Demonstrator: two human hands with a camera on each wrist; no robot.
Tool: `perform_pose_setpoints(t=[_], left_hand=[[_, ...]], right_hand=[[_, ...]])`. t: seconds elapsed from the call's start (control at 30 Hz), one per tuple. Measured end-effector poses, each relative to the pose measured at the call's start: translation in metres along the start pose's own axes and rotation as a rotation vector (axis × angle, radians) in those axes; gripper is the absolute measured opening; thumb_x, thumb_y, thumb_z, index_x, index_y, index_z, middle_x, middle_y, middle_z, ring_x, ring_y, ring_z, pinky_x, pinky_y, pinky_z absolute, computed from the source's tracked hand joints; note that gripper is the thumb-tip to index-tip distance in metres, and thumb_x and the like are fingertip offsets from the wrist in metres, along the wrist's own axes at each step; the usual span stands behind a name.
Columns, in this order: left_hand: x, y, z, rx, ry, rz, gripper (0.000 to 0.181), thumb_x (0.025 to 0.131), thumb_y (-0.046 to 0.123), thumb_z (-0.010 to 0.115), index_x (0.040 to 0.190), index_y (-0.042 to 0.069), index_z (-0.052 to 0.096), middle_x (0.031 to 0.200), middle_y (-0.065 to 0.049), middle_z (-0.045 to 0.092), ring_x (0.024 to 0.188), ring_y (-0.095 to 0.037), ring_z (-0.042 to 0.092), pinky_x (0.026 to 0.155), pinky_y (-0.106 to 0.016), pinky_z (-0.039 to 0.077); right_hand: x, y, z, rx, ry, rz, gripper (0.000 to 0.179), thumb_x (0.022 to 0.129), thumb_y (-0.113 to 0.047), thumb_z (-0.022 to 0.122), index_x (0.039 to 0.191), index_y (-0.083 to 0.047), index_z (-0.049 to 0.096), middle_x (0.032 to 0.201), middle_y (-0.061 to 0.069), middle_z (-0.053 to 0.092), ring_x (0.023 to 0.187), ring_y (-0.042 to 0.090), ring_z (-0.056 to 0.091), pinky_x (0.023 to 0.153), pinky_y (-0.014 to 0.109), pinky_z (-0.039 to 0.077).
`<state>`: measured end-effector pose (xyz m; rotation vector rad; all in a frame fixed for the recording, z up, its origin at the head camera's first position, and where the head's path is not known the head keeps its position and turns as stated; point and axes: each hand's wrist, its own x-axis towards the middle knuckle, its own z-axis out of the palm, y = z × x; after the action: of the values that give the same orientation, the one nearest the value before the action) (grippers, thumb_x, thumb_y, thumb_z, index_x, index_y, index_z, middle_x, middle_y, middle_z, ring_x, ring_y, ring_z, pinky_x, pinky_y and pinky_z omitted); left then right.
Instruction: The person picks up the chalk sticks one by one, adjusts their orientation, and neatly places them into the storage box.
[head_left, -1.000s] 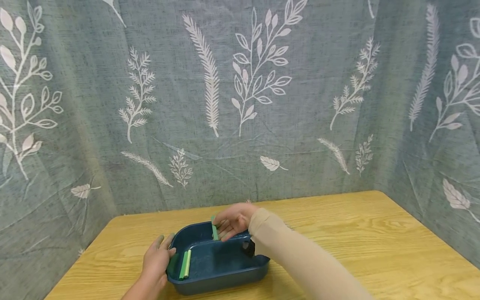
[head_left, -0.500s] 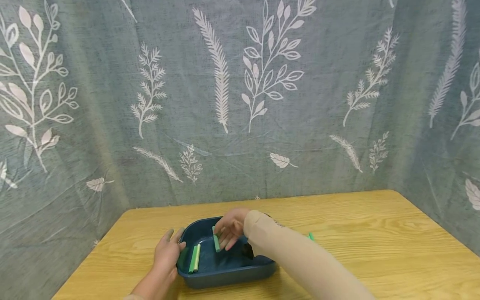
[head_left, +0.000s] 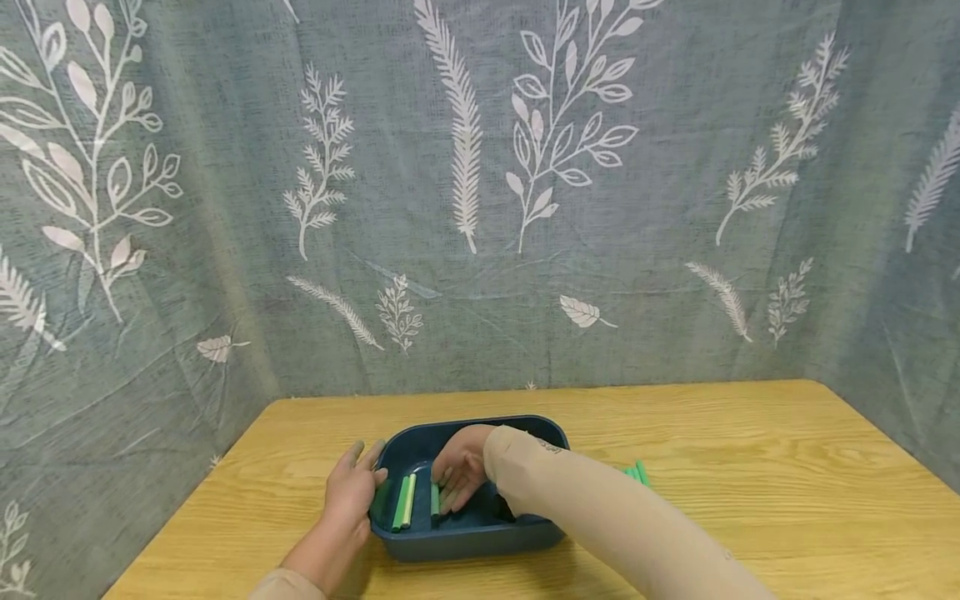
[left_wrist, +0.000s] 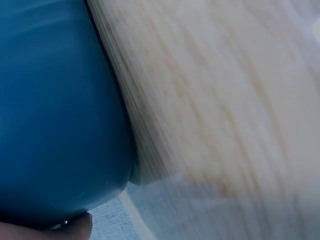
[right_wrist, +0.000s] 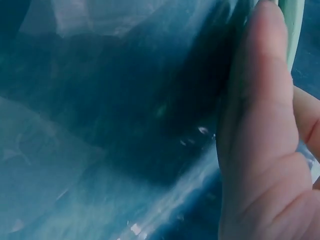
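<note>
A dark blue plastic bin (head_left: 480, 546) stands on the table, its left end beside my left hand (head_left: 347, 493). That hand has its fingers extended along the bin's outside and its thumb at the rim. My right hand (head_left: 459, 467) is down inside the bin, pinching a green chalk stick (head_left: 435, 500). In the right wrist view the same green chalk (right_wrist: 297, 25) shows behind a finger (right_wrist: 267, 100). A darker green chalk stick (head_left: 401, 505) and a yellow-green one (head_left: 409, 502) lie side by side inside the bin, left of the held piece.
More green chalk sticks (head_left: 637, 473) lie on the wooden table (head_left: 735, 467) to the right, partly hidden by my right sleeve (head_left: 585, 483). A grey-green patterned cloth (head_left: 450, 333) hangs along the table's back and sides.
My right hand has lowered the green chalk from the bin's far rim into the bin, near the other two sticks. The head view has shifted, uncovering chalk on the right. My left hand stays at the bin.
</note>
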<state>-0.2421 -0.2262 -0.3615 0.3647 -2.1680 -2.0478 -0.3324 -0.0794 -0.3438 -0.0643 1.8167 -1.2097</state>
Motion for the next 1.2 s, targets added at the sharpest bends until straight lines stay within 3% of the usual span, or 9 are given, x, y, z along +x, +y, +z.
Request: perform_pose_setpoints(t=[0.33, 0.63, 0.87, 1.07, 1.2], left_hand=[[0.001, 0.005, 0.009, -0.020, -0.032, 0.005, 0.068, 0.098, -0.010, 0.038, 0.152, -0.006, -0.005, 0.154, -0.026, 0.019, 0.142, -0.048, 0.005, 0.116, -0.058, 0.012], [0.000, 0.006, 0.016, -0.003, -0.041, 0.005, 0.067, 0.099, -0.008, 0.037, 0.152, -0.006, -0.003, 0.154, -0.026, 0.019, 0.142, -0.048, 0.006, 0.116, -0.058, 0.014], [0.001, 0.004, 0.013, 0.051, -0.033, -0.011, 0.065, 0.100, -0.006, 0.039, 0.153, -0.005, 0.002, 0.155, -0.026, 0.018, 0.142, -0.049, 0.006, 0.116, -0.059, 0.013], [0.005, 0.002, 0.005, 0.053, -0.037, -0.031, 0.066, 0.100, -0.004, 0.039, 0.153, -0.003, 0.000, 0.156, -0.026, 0.013, 0.142, -0.049, 0.004, 0.116, -0.059, 0.013], [0.006, -0.001, -0.002, 0.074, -0.022, -0.067, 0.066, 0.100, -0.004, 0.040, 0.153, -0.002, 0.001, 0.157, -0.027, 0.008, 0.142, -0.049, -0.001, 0.116, -0.060, 0.010]], right_hand=[[0.000, 0.001, -0.002, 0.050, -0.017, -0.007, 0.040, 0.100, 0.001, 0.048, 0.136, 0.017, 0.041, 0.123, 0.036, 0.055, 0.123, 0.043, 0.051, 0.102, 0.043, 0.047], [-0.006, 0.003, -0.009, 0.082, 0.017, -0.012, 0.036, 0.099, 0.005, 0.045, 0.133, 0.017, 0.044, 0.113, 0.037, 0.059, 0.122, 0.043, 0.053, 0.101, 0.044, 0.047], [-0.024, -0.003, -0.021, 0.094, 0.053, -0.065, 0.038, 0.100, 0.002, 0.048, 0.134, 0.017, 0.045, 0.110, 0.032, 0.062, 0.119, 0.042, 0.055, 0.099, 0.043, 0.049], [-0.043, -0.010, -0.036, 0.122, 0.041, -0.110, 0.039, 0.102, -0.004, 0.045, 0.136, 0.016, 0.042, 0.123, 0.034, 0.057, 0.124, 0.041, 0.051, 0.103, 0.043, 0.046], [-0.060, -0.005, -0.048, 0.111, 0.057, -0.167, 0.038, 0.102, -0.006, 0.045, 0.133, 0.016, 0.046, 0.116, 0.032, 0.061, 0.121, 0.043, 0.053, 0.101, 0.045, 0.047]])
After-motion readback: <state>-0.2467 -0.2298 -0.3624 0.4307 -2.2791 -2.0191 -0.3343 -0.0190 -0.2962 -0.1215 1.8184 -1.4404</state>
